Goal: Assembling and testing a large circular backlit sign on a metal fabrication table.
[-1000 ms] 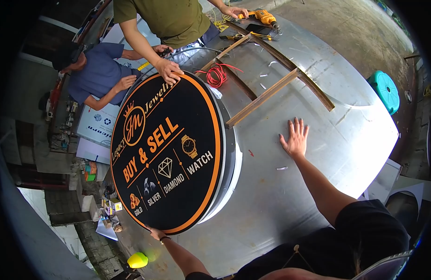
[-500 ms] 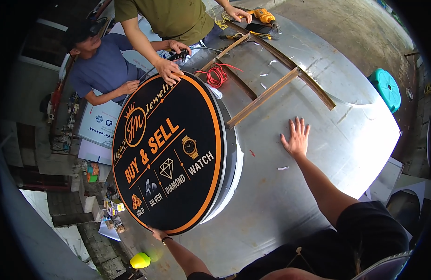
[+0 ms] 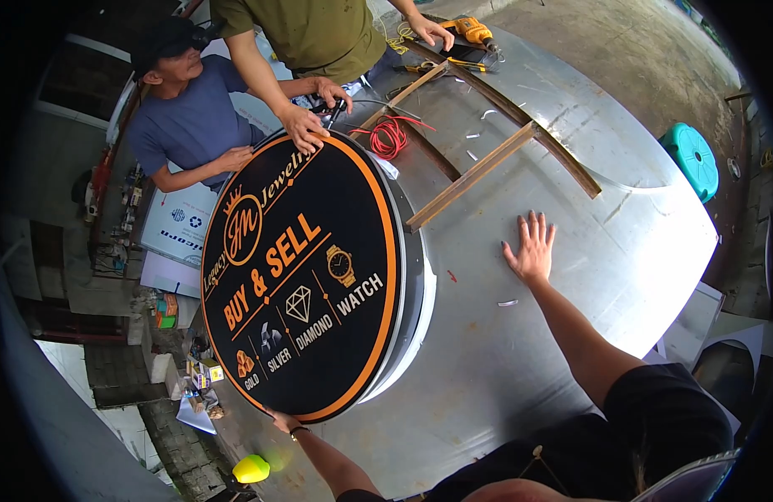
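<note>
A large round sign, black-faced with an orange rim and a pale side wall, stands tilted on its edge on the metal-topped table. My left hand grips its lower edge; some fingers are hidden behind it. My right hand lies flat on the bare metal with fingers spread, holding nothing. At the sign's top edge rests the hand of a person in a green shirt. Beside it, a person in a blue shirt holds a black-handled tool against the upper edge; its kind is unclear.
A rusty metal frame lies beyond the sign, with a coil of red wire next to it. Farther back is a yellow drill. Right of the table stands a teal stool. A yellow-green rounded object sits at lower left.
The blue-shirted person has lifted their head and brought the black-handled tool right and down to the sign's upper edge. My hands and the sign stay put.
</note>
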`<act>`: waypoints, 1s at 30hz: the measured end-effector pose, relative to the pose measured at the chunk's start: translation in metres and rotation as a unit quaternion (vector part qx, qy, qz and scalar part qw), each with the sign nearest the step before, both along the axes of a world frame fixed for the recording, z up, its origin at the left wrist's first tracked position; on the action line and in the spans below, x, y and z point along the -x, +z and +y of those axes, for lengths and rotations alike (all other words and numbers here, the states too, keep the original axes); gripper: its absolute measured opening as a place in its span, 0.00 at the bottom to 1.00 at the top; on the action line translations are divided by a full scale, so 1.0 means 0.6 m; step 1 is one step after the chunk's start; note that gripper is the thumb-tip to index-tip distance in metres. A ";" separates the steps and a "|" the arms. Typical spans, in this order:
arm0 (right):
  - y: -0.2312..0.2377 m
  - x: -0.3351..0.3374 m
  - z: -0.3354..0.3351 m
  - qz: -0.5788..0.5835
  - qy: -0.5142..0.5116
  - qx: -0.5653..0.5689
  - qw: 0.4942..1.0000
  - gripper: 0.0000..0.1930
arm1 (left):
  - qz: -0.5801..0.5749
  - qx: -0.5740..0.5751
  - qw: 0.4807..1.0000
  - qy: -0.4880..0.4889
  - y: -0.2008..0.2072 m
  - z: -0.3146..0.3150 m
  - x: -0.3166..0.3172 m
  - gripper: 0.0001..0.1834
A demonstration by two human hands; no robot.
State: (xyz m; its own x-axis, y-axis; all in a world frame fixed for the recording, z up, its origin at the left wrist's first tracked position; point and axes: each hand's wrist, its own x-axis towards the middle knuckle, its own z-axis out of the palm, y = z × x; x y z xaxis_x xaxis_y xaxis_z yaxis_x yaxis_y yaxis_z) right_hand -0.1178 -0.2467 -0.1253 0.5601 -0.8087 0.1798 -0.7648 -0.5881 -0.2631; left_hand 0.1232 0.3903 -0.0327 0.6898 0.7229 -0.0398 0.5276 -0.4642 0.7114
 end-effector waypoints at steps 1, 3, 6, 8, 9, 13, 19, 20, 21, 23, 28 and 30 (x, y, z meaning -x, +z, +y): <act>0.001 -0.002 0.001 -0.004 0.000 0.002 1.000 0.35 | -0.002 0.000 1.000 0.001 0.002 0.003 0.001 0.53; 0.002 -0.002 0.002 -0.002 0.001 0.002 1.000 0.35 | -0.011 0.006 1.000 0.001 0.002 0.000 0.002 0.53; 0.001 -0.004 -0.001 -0.003 0.001 0.004 1.000 0.36 | -0.003 0.000 1.000 0.025 0.004 -0.010 0.001 0.53; 0.000 -0.002 -0.002 -0.006 0.002 0.006 1.000 0.36 | -0.003 0.003 1.000 0.024 0.004 -0.014 0.000 0.53; 0.000 -0.002 -0.001 -0.005 0.000 0.002 1.000 0.36 | -0.005 0.006 1.000 0.024 0.004 -0.011 -0.001 0.53; -0.001 -0.002 0.001 -0.003 0.000 -0.001 1.000 0.36 | -0.005 0.012 1.000 0.027 0.005 -0.007 0.001 0.52; 0.003 -0.002 0.002 -0.010 0.002 -0.002 1.000 0.35 | -0.011 0.006 1.000 0.019 0.002 0.003 -0.001 0.51; 0.005 -0.005 0.004 -0.012 0.003 -0.003 1.000 0.35 | -0.011 -0.001 1.000 0.022 0.004 0.010 -0.002 0.51; 0.004 -0.003 0.003 -0.005 0.002 -0.005 1.000 0.35 | -0.008 -0.006 1.000 0.023 0.003 0.004 -0.002 0.51; 0.002 -0.001 0.001 0.002 0.000 -0.007 1.000 0.36 | -0.007 -0.005 1.000 0.029 0.000 -0.008 -0.001 0.51; 0.000 -0.001 -0.001 0.000 -0.002 -0.002 1.000 0.36 | -0.013 -0.025 0.999 0.030 0.000 -0.008 0.003 0.53; 0.000 -0.001 -0.002 0.002 -0.001 -0.002 1.000 0.36 | 0.003 -0.025 1.000 0.012 0.001 -0.007 0.005 0.54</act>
State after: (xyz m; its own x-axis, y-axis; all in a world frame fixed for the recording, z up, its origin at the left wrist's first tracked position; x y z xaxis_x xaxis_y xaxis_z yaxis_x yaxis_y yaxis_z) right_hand -0.1173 -0.2477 -0.1256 0.5591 -0.8107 0.1735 -0.7674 -0.5852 -0.2618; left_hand 0.1201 0.3860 -0.0320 0.6721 0.7404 -0.0071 0.5429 -0.4862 0.6848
